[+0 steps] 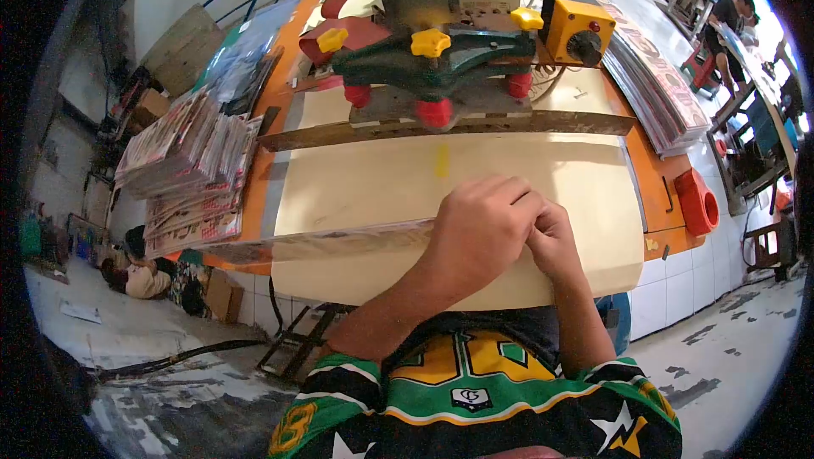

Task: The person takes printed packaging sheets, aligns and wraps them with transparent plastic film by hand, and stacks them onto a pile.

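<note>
My left hand point(487, 226) is closed over the right end of a thin, clear plastic stack point(339, 240) that stretches leftward across the cream sheet point(365, 183). Close against it, my right hand point(555, 238) has its fingers curled together, and what they hold is hidden. Beyond both hands, a long metal bar point(577, 122) crosses the sheet beneath a dark green machine head point(475, 56) with yellow star knobs.
Packaged stacks lie at the left point(191, 141) and right point(653, 77) on the orange table point(640, 166). A yellow control box point(579, 26) sits by the machine, and a red ring-shaped object point(697, 202) is at the right edge. People are in the background.
</note>
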